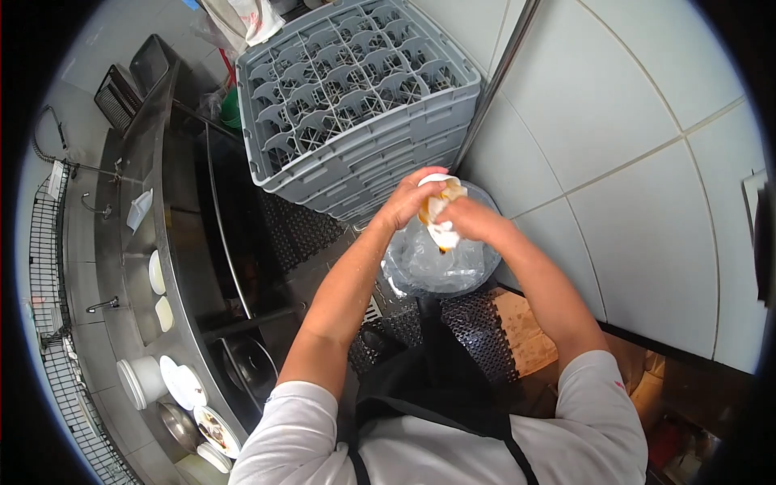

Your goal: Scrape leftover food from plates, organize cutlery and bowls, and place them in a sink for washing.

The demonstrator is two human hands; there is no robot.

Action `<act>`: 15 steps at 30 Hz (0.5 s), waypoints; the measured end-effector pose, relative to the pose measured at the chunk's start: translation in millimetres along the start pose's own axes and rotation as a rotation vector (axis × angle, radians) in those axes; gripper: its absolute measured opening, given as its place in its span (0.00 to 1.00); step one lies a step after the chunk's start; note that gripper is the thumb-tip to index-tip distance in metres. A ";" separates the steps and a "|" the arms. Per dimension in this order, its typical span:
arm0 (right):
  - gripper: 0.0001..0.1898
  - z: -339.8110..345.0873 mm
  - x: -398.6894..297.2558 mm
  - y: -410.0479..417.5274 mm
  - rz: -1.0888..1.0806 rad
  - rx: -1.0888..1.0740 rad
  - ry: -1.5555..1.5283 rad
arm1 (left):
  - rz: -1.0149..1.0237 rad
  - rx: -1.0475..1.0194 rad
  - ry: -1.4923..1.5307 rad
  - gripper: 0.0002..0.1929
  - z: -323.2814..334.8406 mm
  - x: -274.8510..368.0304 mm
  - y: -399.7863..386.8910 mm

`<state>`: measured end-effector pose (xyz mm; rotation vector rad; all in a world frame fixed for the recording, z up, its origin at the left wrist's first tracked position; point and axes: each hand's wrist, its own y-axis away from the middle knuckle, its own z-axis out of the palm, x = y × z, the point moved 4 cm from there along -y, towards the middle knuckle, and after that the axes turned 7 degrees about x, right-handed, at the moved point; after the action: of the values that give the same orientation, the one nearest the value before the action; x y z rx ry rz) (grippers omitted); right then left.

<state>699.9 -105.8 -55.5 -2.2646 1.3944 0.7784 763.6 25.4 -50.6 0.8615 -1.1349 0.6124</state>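
Over a trash bin lined with a clear plastic bag, my left hand grips a white dish by its rim. The dish is tilted, and orange-brown sauce or food residue shows on it. My right hand is at the open side of the dish, its fingertips against whitish, crumpled material, perhaps a napkin; blur hides whether they are closed on it. A dark orange bit shows at the lower edge of this material, above the bag.
Stacked grey glass racks stand just beyond the bin. A tiled wall with a metal pipe rises at the right. On the left, a steel sink counter holds white plates, a white bucket, a metal bowl and a soiled plate. Perforated rubber mats cover the floor.
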 end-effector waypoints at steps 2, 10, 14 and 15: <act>0.10 3.2 8.9 18.8 0.110 -0.073 -0.007 | -0.031 0.054 0.024 0.22 -13.9 -4.5 -0.2; 0.12 -26.1 -44.6 2.9 -0.262 0.666 0.385 | -0.125 0.036 0.173 0.23 -12.9 -18.1 -5.4; 0.08 -5.7 -15.9 -7.4 -0.110 0.637 0.592 | 0.009 0.023 0.085 0.23 5.9 -1.6 -4.5; 0.08 -3.1 -18.5 -7.5 -0.111 0.635 0.589 | 0.008 0.026 0.085 0.23 7.4 1.8 -2.0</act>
<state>700.8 -91.5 -41.3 -2.0742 1.4486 -0.3763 761.9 18.1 -48.2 0.8462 -1.0554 0.6658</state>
